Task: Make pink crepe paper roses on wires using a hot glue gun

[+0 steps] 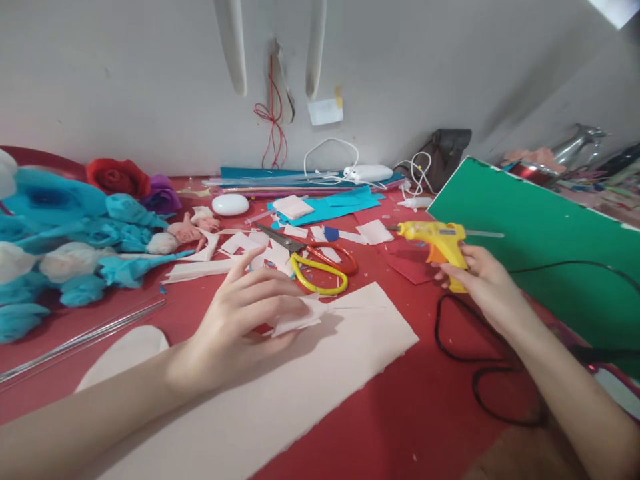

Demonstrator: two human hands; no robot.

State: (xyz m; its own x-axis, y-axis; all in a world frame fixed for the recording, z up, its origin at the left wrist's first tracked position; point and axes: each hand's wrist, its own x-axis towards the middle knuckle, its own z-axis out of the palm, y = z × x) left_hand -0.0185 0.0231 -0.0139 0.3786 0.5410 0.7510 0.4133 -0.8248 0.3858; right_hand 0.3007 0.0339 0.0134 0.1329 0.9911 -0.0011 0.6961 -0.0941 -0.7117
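Observation:
My left hand (250,313) is closed on a small piece of white paper (303,317), with the index finger raised off it. A thin wire (357,307) reaches out to the right from that piece. Beneath the hand lies a long sheet of pale paper (350,373). In my right hand (480,283) is a yellow glue gun (435,232), fingers around its handle, nozzle toward the left. A clear glue stick (485,234) sticks out of its back. Just beyond my left hand rest scissors (295,247) with one red and one yellow handle loop.
Blue and white paper flowers (75,253) crowd the left, with metal wires (90,337) in front. White paper scraps (245,243) surround the scissors. A green board (540,247) leans at right; a black cord (450,347) loops below the glue gun. The red table (390,427) meets a grey wall.

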